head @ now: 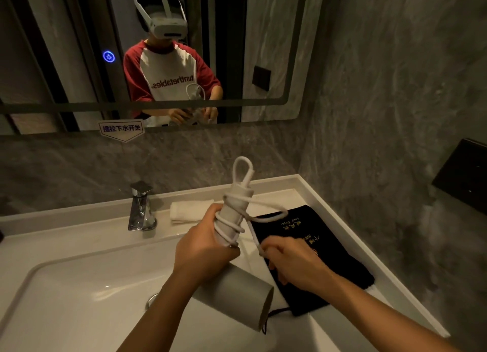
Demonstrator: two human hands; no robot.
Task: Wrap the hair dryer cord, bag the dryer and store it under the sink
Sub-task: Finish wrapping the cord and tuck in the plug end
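A light grey hair dryer (237, 296) is held above the sink, barrel low and handle pointing up. My left hand (203, 243) grips the handle where it meets the barrel. The white cord (232, 220) is wound several times around the handle, with a loop sticking up above the handle's end. My right hand (292, 259) pinches the free length of cord just right of the handle. A black drawstring bag (321, 246) with gold lettering lies flat on the counter under my right hand.
A white basin (79, 285) lies below the dryer, with a chrome tap (142, 209) behind it. A folded white towel (189, 210) rests by the back ledge. The mirror (79, 61) hangs above. A grey stone wall with a black fixture (463, 175) closes the right side.
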